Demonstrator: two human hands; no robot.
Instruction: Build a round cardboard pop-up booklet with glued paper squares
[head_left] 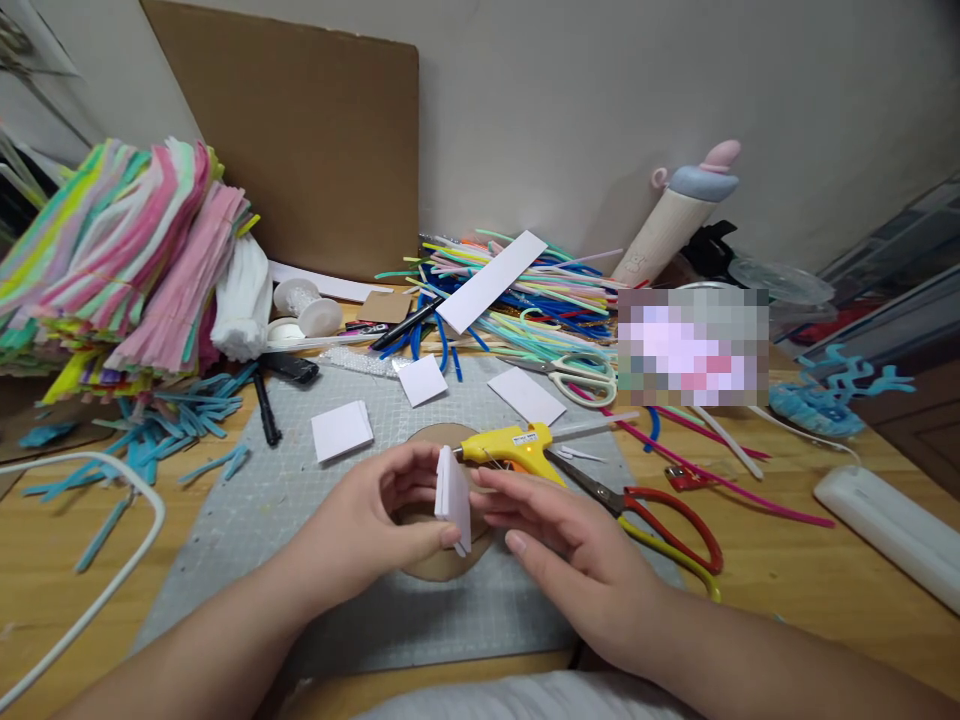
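My left hand (375, 515) grips a small stack of white card pieces (453, 500) on edge, thumb at the near side and fingers behind. Beside it, my right hand (570, 545) has its fingers stretched toward the cards; whether the fingertips touch them is hard to see. Under both hands lies a round cardboard disc (439, 565), partly covered. Just beyond is a yellow hot glue gun (517, 450) with a glue stick in its back. Red-and-yellow-handled scissors (667, 530) lie right of my right hand. More white cards (342, 432) rest on the grey cutting mat (247, 540).
Bundles of coloured pipe cleaners (142, 250) stand at left, with loose blue pieces (157, 430) below. A white cable (150, 560) loops at the left. White-handled scissors (585, 380), a card strip (491, 282) and a pipe-cleaner pile (577, 290) lie behind. A white power strip (892, 530) is at right.
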